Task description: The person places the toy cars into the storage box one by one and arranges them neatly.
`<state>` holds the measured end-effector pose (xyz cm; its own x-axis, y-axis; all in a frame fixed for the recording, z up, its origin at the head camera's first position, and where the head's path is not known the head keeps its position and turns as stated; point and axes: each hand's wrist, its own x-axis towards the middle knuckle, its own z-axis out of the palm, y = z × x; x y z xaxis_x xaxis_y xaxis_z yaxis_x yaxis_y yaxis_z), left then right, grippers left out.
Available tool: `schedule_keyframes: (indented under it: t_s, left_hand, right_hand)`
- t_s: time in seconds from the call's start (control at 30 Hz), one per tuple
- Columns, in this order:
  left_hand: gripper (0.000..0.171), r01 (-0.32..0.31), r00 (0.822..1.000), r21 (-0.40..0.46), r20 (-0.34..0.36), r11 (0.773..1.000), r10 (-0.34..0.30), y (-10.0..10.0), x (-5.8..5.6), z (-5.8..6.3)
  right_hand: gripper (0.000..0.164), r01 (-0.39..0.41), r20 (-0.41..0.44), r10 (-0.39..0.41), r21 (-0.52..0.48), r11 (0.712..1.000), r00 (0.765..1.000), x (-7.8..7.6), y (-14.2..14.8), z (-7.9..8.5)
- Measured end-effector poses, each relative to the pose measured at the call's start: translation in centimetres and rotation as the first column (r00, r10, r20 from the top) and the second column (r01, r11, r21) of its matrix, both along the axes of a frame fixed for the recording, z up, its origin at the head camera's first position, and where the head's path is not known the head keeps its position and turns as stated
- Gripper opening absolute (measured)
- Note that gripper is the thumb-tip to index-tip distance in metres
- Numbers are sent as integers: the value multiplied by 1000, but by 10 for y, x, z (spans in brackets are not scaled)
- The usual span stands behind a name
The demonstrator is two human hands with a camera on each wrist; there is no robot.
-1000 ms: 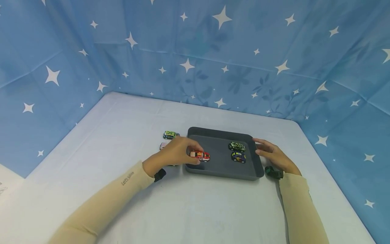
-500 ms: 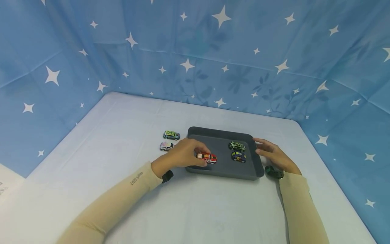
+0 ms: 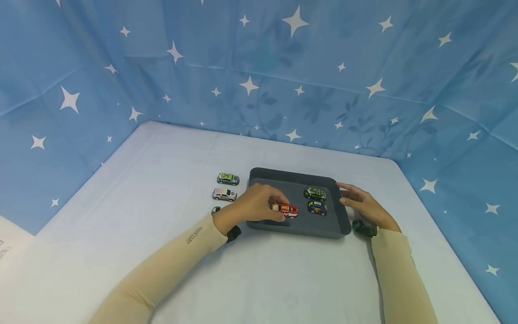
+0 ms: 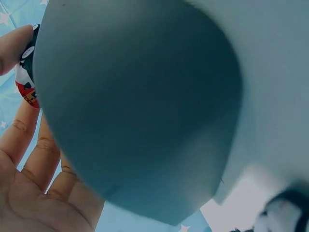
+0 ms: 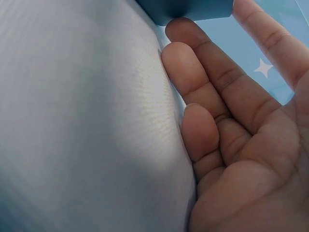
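Observation:
My left hand [image 3: 259,202] pinches a red and white toy car [image 3: 290,211] between thumb and fingers, over the left half of a dark grey tray [image 3: 299,231]. In the left wrist view the car [image 4: 26,79] shows partly behind the tray's wall [image 4: 140,106]. Two other toy cars lie in the tray's right half: a green camouflage one [image 3: 315,194] and a dark blue and yellow one [image 3: 317,208]. My right hand [image 3: 362,206] rests beside the tray's right wall, fingertips touching it. Its fingers [image 5: 186,60] are loosely bent in the right wrist view.
Left of the tray on the white tabletop [image 3: 170,171] stand a yellow-green toy car [image 3: 228,179] and a white one [image 3: 225,194]. Another car [image 3: 216,209] is mostly hidden by my left wrist. A blue star-patterned curtain [image 3: 259,67] surrounds the table's back and sides.
My left hand has carried the red car rightward, from the tray's left edge toward its middle. The white car has come into full sight. My right hand has stayed put.

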<state>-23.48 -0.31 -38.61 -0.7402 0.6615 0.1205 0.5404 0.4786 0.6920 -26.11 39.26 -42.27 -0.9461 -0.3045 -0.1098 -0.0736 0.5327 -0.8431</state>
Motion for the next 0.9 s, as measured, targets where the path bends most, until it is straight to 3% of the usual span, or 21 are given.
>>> schedule_keyframes:
  t_s: [0.9]
  left_hand:
    - [35, -1, 1000, -38, 10, 999, 1, 52, 1, -6]
  right_hand:
    - [73, 32, 5, -32, 36, 999, 999, -2, -1, -1]
